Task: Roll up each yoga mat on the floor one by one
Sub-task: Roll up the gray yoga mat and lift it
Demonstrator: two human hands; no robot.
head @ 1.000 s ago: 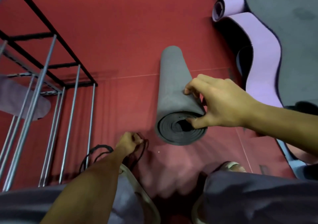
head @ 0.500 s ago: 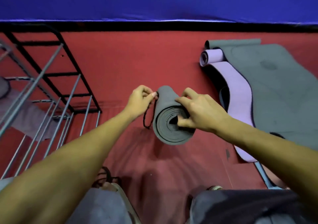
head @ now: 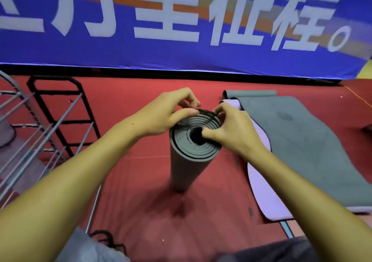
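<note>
Three mats here: one rolled grey yoga mat (head: 184, 161) standing on end on the red floor (head: 130, 101), plus a flat grey-green mat (head: 314, 141) and a lilac mat (head: 263, 193) lying just to its right. Both arms reach forward over the roll's top. Left hand (head: 167, 113) and right hand (head: 231, 129) both pinch a black elastic band (head: 207, 112) at the top rim, right thumb at the core.

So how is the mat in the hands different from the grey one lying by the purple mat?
The held grey mat is rolled tight; the other grey mat lies mostly flat. The held grey mat stands on end; the other grey mat rests on the red floor. Both look grey.
</note>
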